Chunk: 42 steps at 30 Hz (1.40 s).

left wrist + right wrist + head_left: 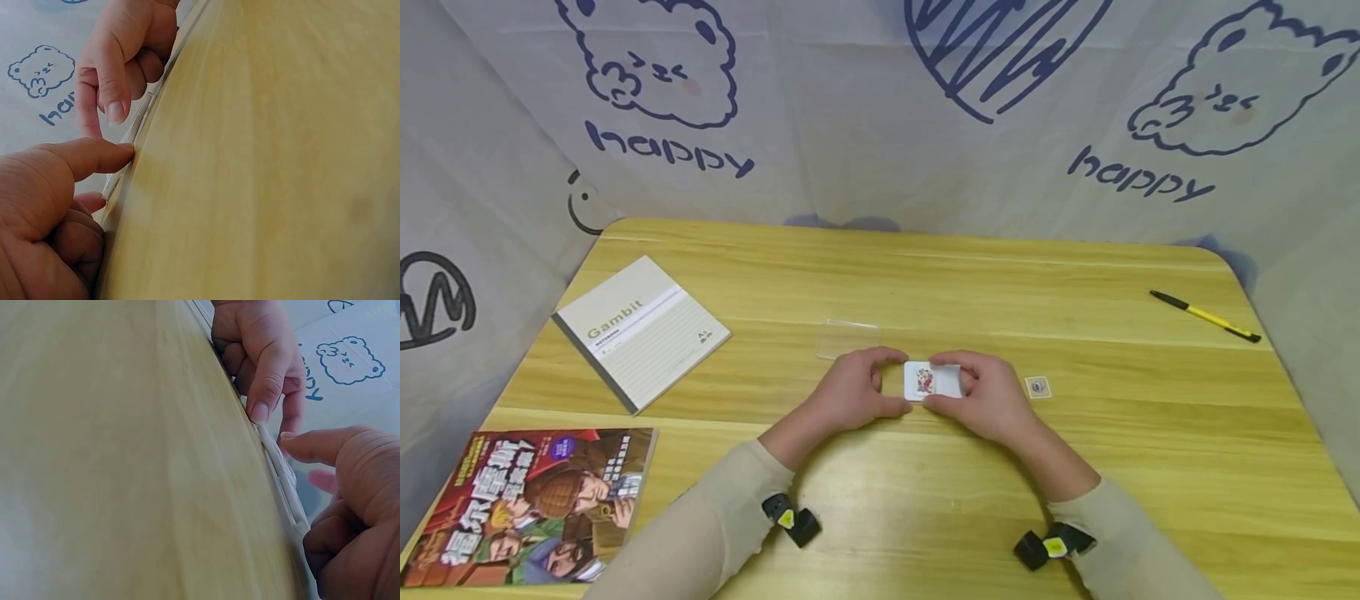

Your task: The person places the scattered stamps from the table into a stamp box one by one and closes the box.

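Between both hands, at the middle of the table in the head view, a small flat white case [952, 380] lies with a small card [924, 382] printed with a colourful figure on its left part. My left hand [855, 388] pinches the case's left end, thumb at the near edge and index finger at the far edge. From the other side my right hand [988, 398] grips it the same way, thumb near and index finger far, beside the printed card. Both wrist views show the case edge-on, low at the tabletop, with thumb tips right at its edge.
A clear plastic lid [842, 340] lies behind my left hand. Right of my right hand is a small square card [1038, 387]. A yellow-and-black pen [1206, 317] lies at the far right, a notebook [643, 333] and an illustrated book [535, 508] at the left. White cloth hangs behind the table.
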Each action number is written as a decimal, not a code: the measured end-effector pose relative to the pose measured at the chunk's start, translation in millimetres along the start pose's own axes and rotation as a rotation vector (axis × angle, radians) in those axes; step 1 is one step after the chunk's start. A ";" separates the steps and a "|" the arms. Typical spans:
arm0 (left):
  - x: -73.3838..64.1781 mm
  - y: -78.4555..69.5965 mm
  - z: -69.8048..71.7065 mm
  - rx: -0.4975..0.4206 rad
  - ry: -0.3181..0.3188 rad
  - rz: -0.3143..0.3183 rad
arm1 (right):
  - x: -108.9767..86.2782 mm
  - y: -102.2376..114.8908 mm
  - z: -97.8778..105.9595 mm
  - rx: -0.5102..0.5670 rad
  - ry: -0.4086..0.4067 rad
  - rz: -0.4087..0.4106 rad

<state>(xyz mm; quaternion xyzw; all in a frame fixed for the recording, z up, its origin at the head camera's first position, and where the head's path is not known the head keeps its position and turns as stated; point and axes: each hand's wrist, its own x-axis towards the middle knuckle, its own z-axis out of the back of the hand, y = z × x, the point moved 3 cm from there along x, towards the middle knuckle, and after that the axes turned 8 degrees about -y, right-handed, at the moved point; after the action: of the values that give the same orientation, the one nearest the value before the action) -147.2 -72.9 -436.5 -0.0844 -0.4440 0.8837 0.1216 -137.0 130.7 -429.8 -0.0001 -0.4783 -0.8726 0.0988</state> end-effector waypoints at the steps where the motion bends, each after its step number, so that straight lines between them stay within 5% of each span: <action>1: -0.2 0.0 -0.1 0.001 0.001 0.001 | -1.1 -0.5 0.7 0.011 -0.001 -0.003; 42: -1.9 -2.5 0.2 -0.011 0.010 -0.014 | -38.7 -45.9 78.9 -0.111 -0.125 -0.086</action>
<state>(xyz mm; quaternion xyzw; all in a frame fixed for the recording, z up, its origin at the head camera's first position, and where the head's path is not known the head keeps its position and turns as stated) -145.1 -72.2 -434.4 -0.0863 -0.4488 0.8800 0.1294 -114.4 227.2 -429.0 -0.0394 -0.4339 -0.8996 0.0308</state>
